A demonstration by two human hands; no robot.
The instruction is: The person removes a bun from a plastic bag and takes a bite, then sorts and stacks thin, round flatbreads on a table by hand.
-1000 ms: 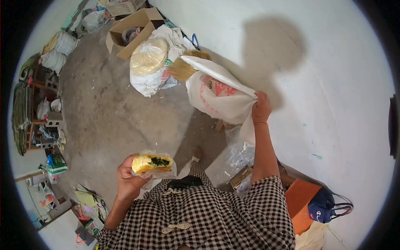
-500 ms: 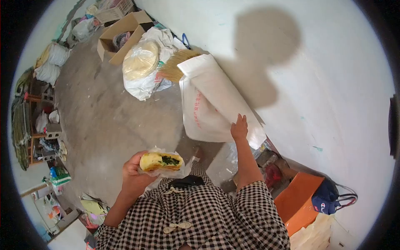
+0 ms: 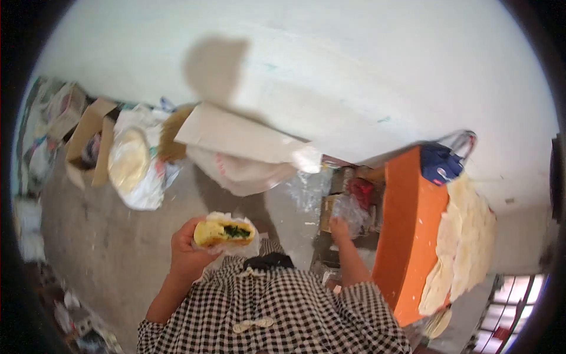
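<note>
In my left hand [image 3: 190, 251] is a bitten stuffed bun [image 3: 213, 233], yellowish with dark green filling showing, wrapped partly in thin clear plastic. The fingers curl around its left side. My right hand [image 3: 340, 229] is lowered at the right of my body, blurred, and overlaps the edge of a crumpled clear plastic bag [image 3: 354, 215] among things by the wall. I cannot tell whether its fingers grip the bag. A large white woven sack [image 3: 242, 138] leans along the wall ahead, over a straw broom head [image 3: 175, 134].
To the right stands an orange cabinet [image 3: 401, 236] with sheets of flat dough or bread [image 3: 466, 236] on top and a navy bag [image 3: 441, 164] at its corner. A cardboard box [image 3: 88, 150] and a bagged round yellowish stack [image 3: 130, 159] sit on the floor to the left.
My view has turned right, bringing the orange cabinet and flat sheets further in. My right hand has left the white sack and dropped beside the clear bag. The left hand keeps the bun.
</note>
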